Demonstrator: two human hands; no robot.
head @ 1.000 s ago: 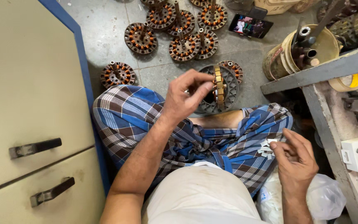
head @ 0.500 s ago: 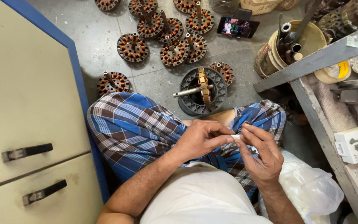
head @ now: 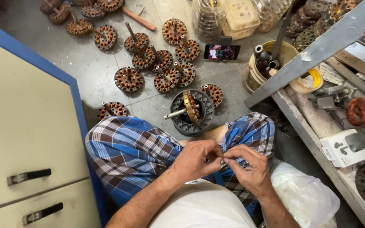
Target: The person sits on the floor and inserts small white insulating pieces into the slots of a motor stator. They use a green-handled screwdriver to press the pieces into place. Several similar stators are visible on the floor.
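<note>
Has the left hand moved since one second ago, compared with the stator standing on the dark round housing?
Yes. The left hand was up at the stator on the dark round housing; now it is down over the lap, meeting the right hand.

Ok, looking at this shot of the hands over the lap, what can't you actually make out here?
Head view, the only view:
- The small item pinched between the left hand and right hand: too small, covered by fingertips.
- The phone screen on the floor: too small to read.
- The white plastic bag: contents hidden.
- The yellow bucket: partly behind the grey shelf beam.
</note>
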